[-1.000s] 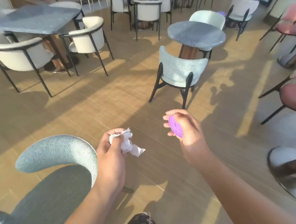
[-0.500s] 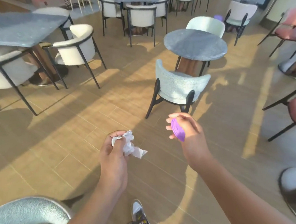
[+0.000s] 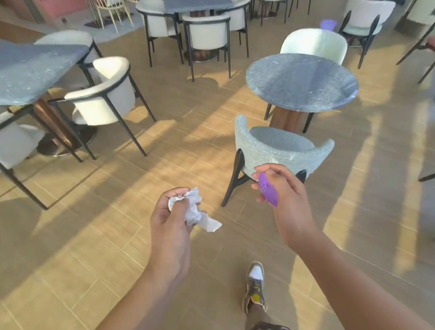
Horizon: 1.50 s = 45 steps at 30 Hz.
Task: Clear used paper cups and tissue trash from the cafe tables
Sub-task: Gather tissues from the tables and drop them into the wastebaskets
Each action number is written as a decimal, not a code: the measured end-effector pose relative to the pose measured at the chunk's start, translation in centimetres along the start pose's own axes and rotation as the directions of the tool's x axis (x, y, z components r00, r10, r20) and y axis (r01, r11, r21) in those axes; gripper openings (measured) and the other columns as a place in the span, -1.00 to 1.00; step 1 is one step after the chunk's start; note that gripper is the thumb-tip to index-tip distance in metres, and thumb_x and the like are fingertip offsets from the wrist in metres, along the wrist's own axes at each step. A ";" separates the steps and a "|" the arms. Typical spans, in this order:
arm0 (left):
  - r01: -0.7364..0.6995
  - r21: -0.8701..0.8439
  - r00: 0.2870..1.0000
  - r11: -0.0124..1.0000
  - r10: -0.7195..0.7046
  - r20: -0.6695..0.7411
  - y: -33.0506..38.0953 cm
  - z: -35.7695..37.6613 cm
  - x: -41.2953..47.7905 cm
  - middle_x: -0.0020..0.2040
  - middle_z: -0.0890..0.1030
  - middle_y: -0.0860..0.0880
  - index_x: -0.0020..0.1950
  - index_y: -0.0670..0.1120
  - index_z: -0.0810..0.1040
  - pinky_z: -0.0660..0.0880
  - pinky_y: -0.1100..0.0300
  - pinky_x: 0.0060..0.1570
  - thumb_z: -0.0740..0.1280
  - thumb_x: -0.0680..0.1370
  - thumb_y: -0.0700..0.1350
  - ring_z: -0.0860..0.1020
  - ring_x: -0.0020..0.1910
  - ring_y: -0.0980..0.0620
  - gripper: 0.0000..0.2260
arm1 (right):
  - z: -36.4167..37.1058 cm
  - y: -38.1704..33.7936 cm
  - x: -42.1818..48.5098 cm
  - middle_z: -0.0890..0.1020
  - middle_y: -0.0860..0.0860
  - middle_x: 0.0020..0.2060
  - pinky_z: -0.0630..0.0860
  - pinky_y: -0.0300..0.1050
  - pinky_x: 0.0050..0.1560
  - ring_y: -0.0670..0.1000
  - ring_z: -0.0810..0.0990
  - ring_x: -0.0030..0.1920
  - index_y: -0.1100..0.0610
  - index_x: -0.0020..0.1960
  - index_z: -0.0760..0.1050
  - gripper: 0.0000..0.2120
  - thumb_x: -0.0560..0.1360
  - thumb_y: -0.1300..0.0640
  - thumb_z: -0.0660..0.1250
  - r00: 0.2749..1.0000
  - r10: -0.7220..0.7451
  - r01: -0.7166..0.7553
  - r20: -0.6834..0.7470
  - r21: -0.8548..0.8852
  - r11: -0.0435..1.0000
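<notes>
My left hand (image 3: 170, 221) is closed around a crumpled white tissue (image 3: 195, 212), and a loose end hangs out to the right. My right hand (image 3: 284, 196) grips a purple paper cup (image 3: 267, 189), seen bottom-on, with the fingers wrapped round it. Both hands are held out over the wooden floor, about waist high. Far back on the floor behind a pale chair stands a purple bin (image 3: 328, 25), partly hidden.
A round grey table (image 3: 300, 81) with a pale blue chair (image 3: 280, 152) stands just ahead on the right. A square grey table (image 3: 22, 73) with white chairs (image 3: 103, 95) is at the left. More tables and chairs fill the back. Open floor runs between them.
I have walked forward: the round table and blue chair are closer, and the chair at lower left has dropped out of view. Both hands keep their hold.
</notes>
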<state>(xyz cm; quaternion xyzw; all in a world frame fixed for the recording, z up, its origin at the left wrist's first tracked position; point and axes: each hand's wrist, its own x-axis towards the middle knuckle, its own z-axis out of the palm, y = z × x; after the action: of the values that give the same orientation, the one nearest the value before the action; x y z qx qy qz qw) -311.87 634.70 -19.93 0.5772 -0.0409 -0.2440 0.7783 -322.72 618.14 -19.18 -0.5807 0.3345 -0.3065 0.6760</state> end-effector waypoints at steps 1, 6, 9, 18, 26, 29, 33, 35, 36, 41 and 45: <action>-0.006 0.003 1.000 1.000 0.006 -0.003 -0.2 1.0 2.3 -0.03 0.64 -0.08 0.03 -0.12 0.57 0.59 0.16 -0.07 0.34 0.54 -0.20 0.58 -0.09 0.00 -0.91 | 0.2 0.0 2.5 0.71 0.09 0.01 0.56 -0.06 -0.06 0.08 0.70 0.02 0.07 0.03 0.67 -0.77 0.69 0.18 0.23 1.000 -0.002 0.002 0.007 0.001 1.000; -0.006 -0.006 0.998 1.000 0.005 -0.062 -0.3 6.7 13.7 0.06 0.62 -0.11 0.00 -0.11 0.59 0.63 0.19 -0.08 0.27 0.65 -0.29 0.57 -0.01 -0.08 -0.86 | 1.2 -0.7 15.6 0.72 0.00 -0.03 0.57 -0.16 -0.10 0.02 0.68 -0.02 0.02 0.01 0.67 -0.78 0.54 0.00 0.26 0.999 -0.009 0.008 0.043 0.016 1.000; 0.010 -0.043 0.998 0.999 -0.013 -0.067 0.6 9.5 19.1 0.00 0.64 -0.08 -0.03 -0.07 0.61 0.62 0.17 -0.08 0.36 0.55 -0.21 0.56 -0.04 -0.11 -0.94 | 2.0 -1.9 22.2 0.71 -0.02 -0.06 0.55 -0.16 -0.11 0.00 0.67 -0.03 0.05 0.03 0.66 -0.80 0.57 0.04 0.27 0.998 -0.012 0.010 0.069 0.034 0.999; 0.005 -0.053 0.997 0.999 -0.009 -0.079 3.5 14.6 36.9 -0.02 0.65 -0.08 -0.05 -0.03 0.63 0.59 0.12 -0.06 0.35 0.59 -0.23 0.59 -0.07 -0.05 -0.88 | 7.9 -3.7 40.5 0.70 0.07 0.04 0.57 -0.15 -0.10 -0.03 0.67 -0.01 0.07 0.03 0.66 -0.77 0.70 0.20 0.22 0.998 -0.020 0.020 0.056 0.005 1.000; -0.017 0.020 1.000 1.000 0.017 0.014 7.7 14.9 56.2 -0.10 0.61 -0.09 0.14 -0.25 0.55 0.65 -0.11 -0.09 0.20 0.65 -0.34 0.60 -0.35 -0.07 -0.84 | 18.0 -2.7 56.3 0.73 -0.03 0.00 0.59 -0.10 -0.06 0.06 0.71 0.07 0.05 0.04 0.67 -0.77 0.69 0.19 0.23 0.999 -0.022 0.022 -0.023 -0.021 1.000; -0.001 0.069 0.999 0.998 -0.002 0.037 9.7 14.7 63.2 -0.15 0.63 -0.03 0.20 -0.31 0.52 0.57 -0.10 0.02 0.21 0.65 -0.34 0.62 -0.32 -0.07 -0.83 | 22.0 -3.1 61.7 0.73 -0.06 -0.01 0.57 -0.20 -0.09 0.04 0.71 0.04 0.04 0.07 0.68 -0.76 0.69 0.16 0.22 0.998 -0.021 0.020 -0.067 -0.027 0.999; 0.053 0.055 0.994 0.997 -0.058 0.092 11.9 15.7 71.6 -0.17 0.66 0.00 0.15 -0.21 0.54 0.56 -0.08 0.02 0.33 0.54 -0.22 0.61 -0.27 0.00 -0.80 | 25.8 -3.6 68.2 0.70 0.01 -0.02 0.57 -0.13 -0.10 -0.03 0.67 -0.05 0.13 0.05 0.66 -0.78 0.69 0.18 0.23 0.993 -0.007 0.008 -0.115 0.004 1.000; 0.064 0.045 0.990 0.997 -0.069 0.123 12.5 16.4 75.8 -0.13 0.65 -0.02 0.08 -0.15 0.57 0.58 0.09 -0.10 0.33 0.47 -0.16 0.60 -0.21 0.06 -0.79 | 27.0 -3.7 71.6 0.70 0.04 0.03 0.58 -0.10 -0.09 -0.02 0.67 -0.02 0.16 0.07 0.65 -0.78 0.69 0.17 0.22 0.993 -0.010 0.012 -0.122 0.009 1.000; 0.069 0.041 0.988 0.997 -0.074 0.134 12.7 16.8 77.9 -0.13 0.65 -0.03 0.06 -0.13 0.57 0.58 0.14 -0.14 0.34 0.48 -0.17 0.60 -0.19 0.06 -0.83 | 27.5 -3.6 73.4 0.70 0.04 0.05 0.58 -0.09 -0.08 -0.01 0.67 -0.02 0.16 0.08 0.66 -0.78 0.69 0.17 0.22 0.992 -0.008 0.010 -0.127 0.016 1.000; 0.102 0.062 0.982 0.993 -0.110 0.156 13.0 20.5 88.6 -0.12 0.65 -0.03 0.05 -0.12 0.59 0.59 0.15 -0.11 0.34 0.52 -0.18 0.60 -0.20 0.06 -0.87 | 29.1 -3.2 83.5 0.69 0.11 0.07 0.56 -0.07 -0.08 0.01 0.67 -0.01 0.07 0.04 0.67 -0.80 0.63 0.07 0.27 0.986 -0.008 0.019 -0.167 0.063 0.998; 0.107 0.076 0.978 0.991 -0.119 0.172 12.5 25.3 97.6 -0.09 0.66 -0.06 -0.02 -0.06 0.62 0.58 0.13 -0.06 0.35 0.52 -0.19 0.60 -0.20 0.04 -0.90 | 29.2 -3.2 93.0 0.70 0.08 0.04 0.55 -0.09 -0.11 0.02 0.67 -0.02 0.00 -0.01 0.69 -0.79 0.55 0.00 0.28 0.980 -0.023 0.042 -0.198 0.093 0.995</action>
<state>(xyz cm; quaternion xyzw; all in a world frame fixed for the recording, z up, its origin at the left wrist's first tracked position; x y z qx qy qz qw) -230.78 573.49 -21.33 0.5801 -0.0848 -0.3365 0.7369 -244.48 560.04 -22.00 -0.5193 0.3749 -0.3894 0.6619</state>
